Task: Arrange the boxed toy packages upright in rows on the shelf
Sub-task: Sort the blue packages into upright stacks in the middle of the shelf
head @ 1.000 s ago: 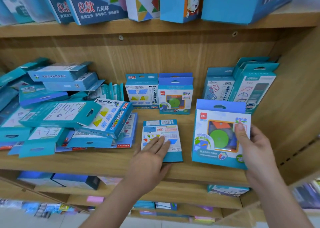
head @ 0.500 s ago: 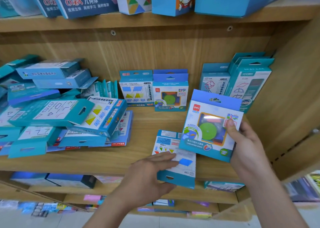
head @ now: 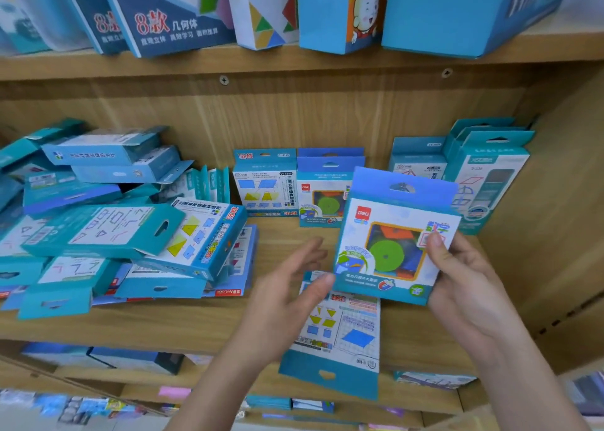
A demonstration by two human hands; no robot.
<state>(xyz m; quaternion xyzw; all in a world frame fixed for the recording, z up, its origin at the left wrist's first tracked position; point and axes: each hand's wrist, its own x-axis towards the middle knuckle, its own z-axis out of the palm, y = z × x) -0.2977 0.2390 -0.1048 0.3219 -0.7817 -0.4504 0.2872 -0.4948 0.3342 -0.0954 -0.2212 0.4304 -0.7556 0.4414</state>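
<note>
Right hand (head: 464, 286) grips disc box (head: 392, 234) by right edge, thumb on front; box tilted, raised above shelf (head: 196, 329). Left hand (head: 287, 293) blurred, fingers loosely straight, thumb at disc box's lower-left corner. Flat box (head: 340, 332) lies beneath, overhanging shelf front.

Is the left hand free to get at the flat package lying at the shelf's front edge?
Probably yes: the left hand is open and empty beside the flat package, whose near end lies uncovered; the green-disc box in the right hand hides only its far end.
</note>
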